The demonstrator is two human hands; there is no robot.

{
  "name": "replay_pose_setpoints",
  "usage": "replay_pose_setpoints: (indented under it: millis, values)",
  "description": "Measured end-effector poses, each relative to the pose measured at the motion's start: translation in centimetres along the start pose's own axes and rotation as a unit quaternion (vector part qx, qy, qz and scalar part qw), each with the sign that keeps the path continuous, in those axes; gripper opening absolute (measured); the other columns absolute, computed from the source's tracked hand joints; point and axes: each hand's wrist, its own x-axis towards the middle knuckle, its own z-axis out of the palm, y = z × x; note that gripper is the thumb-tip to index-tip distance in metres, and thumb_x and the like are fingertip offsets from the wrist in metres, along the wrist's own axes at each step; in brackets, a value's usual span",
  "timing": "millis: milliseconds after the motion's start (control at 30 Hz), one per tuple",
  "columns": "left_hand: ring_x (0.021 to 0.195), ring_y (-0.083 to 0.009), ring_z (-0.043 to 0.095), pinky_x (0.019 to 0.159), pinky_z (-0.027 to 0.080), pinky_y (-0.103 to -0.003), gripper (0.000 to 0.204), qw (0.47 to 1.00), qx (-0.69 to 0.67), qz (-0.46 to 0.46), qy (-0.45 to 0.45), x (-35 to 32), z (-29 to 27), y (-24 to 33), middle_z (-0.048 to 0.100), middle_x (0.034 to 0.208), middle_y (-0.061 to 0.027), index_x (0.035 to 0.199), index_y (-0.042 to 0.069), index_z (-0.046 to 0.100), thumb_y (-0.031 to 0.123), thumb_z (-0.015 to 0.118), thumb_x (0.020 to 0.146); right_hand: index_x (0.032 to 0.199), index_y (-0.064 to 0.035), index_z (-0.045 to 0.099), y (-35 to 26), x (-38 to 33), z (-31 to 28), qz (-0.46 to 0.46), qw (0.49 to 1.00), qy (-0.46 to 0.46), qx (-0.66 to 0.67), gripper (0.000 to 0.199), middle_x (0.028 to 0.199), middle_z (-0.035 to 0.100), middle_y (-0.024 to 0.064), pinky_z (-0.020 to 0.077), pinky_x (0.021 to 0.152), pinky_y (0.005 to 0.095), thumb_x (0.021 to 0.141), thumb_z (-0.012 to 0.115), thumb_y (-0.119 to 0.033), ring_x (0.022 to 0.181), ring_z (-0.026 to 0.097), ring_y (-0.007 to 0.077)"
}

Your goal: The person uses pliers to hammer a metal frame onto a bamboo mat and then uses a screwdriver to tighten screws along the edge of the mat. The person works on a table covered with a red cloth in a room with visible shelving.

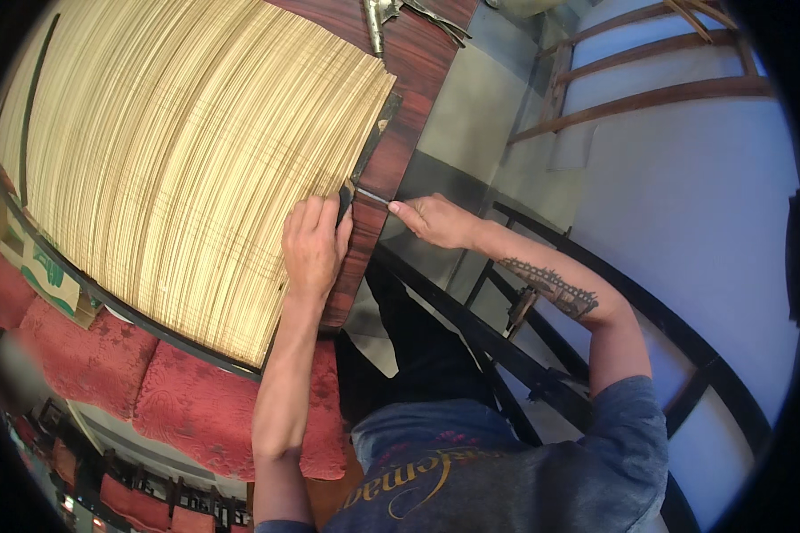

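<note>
A large block of thin, pale yellow strips or sheets (196, 169), packed tightly side by side, lies on a dark red wood-grain table (427, 67). My left hand (310, 238) rests on the block's right edge. Its fingers are bent, and a small black piece (345, 203) shows between index finger and thumb. My right hand (436, 220), just beyond the table's edge, is closed on a thin metal rod (372, 195). The rod's far end meets the block's edge beside the black piece. A dark strip (378, 133) runs along that same edge. The rod's rear end is hidden in my palm.
Metal hand tools (378, 25) lie at the table's far end. Left of me, red patterned cushions (196, 404) stand close under the block's black-edged near side. A black metal frame (471, 320) rises on my right, next to a pale blue surface (676, 186).
</note>
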Motion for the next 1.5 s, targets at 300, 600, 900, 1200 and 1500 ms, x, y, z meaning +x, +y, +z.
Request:
replay_pose_setpoints:
  millis: [300, 600, 900, 1200, 1500]
  values:
    - [0.085, -0.0286, 0.059, 0.074, 0.048, -0.041, 0.025, 1.000, -0.003, -0.013, 0.006, -0.1, -0.3, -0.3, 0.056, 0.088, -0.0101, 0.104, 0.004, 0.065, 0.015, 0.075, 0.084, 0.078, -0.0006, 0.057, -2.5, -1.3, 2.2, 0.158, 0.954, -0.095, 0.238, 0.072, 0.064, 0.062, 0.0202, 0.0500, 0.046, 0.0370, 0.106, 0.033, -0.063, 0.052, 0.066, 0.0258]
    - [0.082, -0.0321, 0.059, 0.073, 0.049, -0.043, 0.022, 0.999, -0.016, -0.016, 0.031, -0.1, -0.6, 0.0, 0.057, 0.086, -0.0125, 0.099, 0.003, 0.065, 0.009, 0.077, 0.082, 0.085, 0.0048, 0.061, -1.9, -0.3, 2.6, 0.074, 0.994, 0.063, -0.042, 0.072, 0.070, 0.063, 0.0259, 0.0531, 0.067, 0.0501, 0.107, 0.033, -0.058, 0.069, 0.064, 0.0473]
    - [0.085, -0.0283, 0.059, 0.073, 0.049, -0.041, 0.024, 1.000, 0.006, -0.016, 0.024, -0.7, -0.5, -0.3, 0.054, 0.088, -0.0085, 0.098, 0.007, 0.062, 0.015, 0.077, 0.081, 0.088, 0.0028, 0.062, -2.9, -0.1, 1.3, 0.052, 0.966, 0.140, -0.211, 0.063, 0.076, 0.064, 0.0342, 0.0531, 0.062, 0.0569, 0.105, 0.043, -0.055, 0.074, 0.065, 0.0532]
    - [0.087, -0.0275, 0.058, 0.074, 0.049, -0.041, 0.026, 1.000, -0.006, -0.024, 0.019, -0.2, -0.2, 0.0, 0.053, 0.090, -0.0076, 0.103, 0.007, 0.063, 0.015, 0.077, 0.082, 0.071, -0.0014, 0.051, -0.7, 0.4, 2.8, 0.123, 0.965, -0.060, 0.226, 0.070, 0.056, 0.050, 0.0079, 0.0463, 0.048, 0.0348, 0.107, 0.035, -0.060, 0.048, 0.054, 0.0195]
    - [0.089, -0.0284, 0.057, 0.078, 0.049, -0.042, 0.023, 0.999, 0.001, -0.034, 0.011, -0.5, 0.0, -0.2, 0.056, 0.092, -0.0083, 0.101, 0.006, 0.064, 0.016, 0.075, 0.083, 0.079, 0.0057, 0.067, -8.0, -2.3, 0.0, 0.115, 0.945, 0.114, -0.283, 0.065, 0.078, 0.067, 0.0318, 0.0546, 0.071, 0.0559, 0.106, 0.044, -0.049, 0.077, 0.068, 0.0491]
